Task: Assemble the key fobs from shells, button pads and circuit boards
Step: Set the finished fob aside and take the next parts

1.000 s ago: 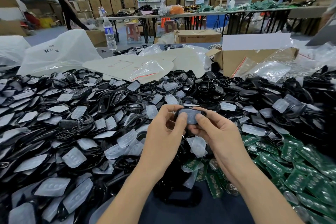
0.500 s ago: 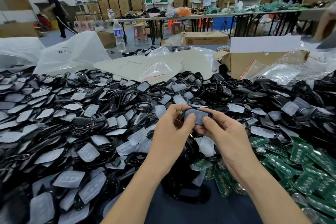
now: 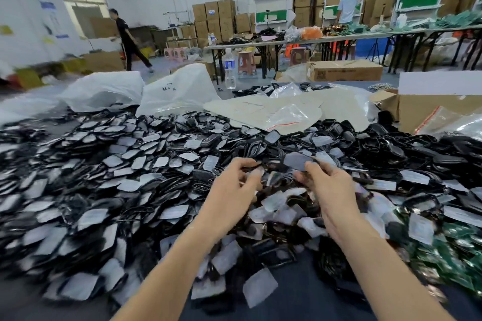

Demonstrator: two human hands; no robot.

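**Fob assembly, head view.** Nearest, a bare strip of dark desk (image 3: 307, 300) is showing between the two forearms. Green boards (image 3: 459, 250) are lying in a heap at the right edge. Black shells and grey translucent pads are spreading as one mixed pile (image 3: 109, 190) across the rest.

Above the pile's middle, the right hand (image 3: 328, 190) is pinching a shell (image 3: 296, 160) with a pad seated in it. Its fingers (image 3: 311, 165) are curling over the near rim, and the piece is sitting clear of the pile. The left hand (image 3: 232, 190) is hovering just beside it with curled fingers; motion blur is hiding whether they are gripping anything.

Judged handling:
- **Shell:** it is looking light, stiff and glossy, so likely slippery. It is best taken by its long edges, between thumb and forefinger.
- **Pad:** it is looking soft and floppy, and likely to pop out if pressed unevenly.
- **Board:** it is calling for edge contact only, its faces probably being the fragile part.

Farther off, white bags (image 3: 180, 91) and a bottle (image 3: 230, 68) are standing beyond the pile. Two people (image 3: 127, 39) are moving among cartons (image 3: 214, 15) at the back.
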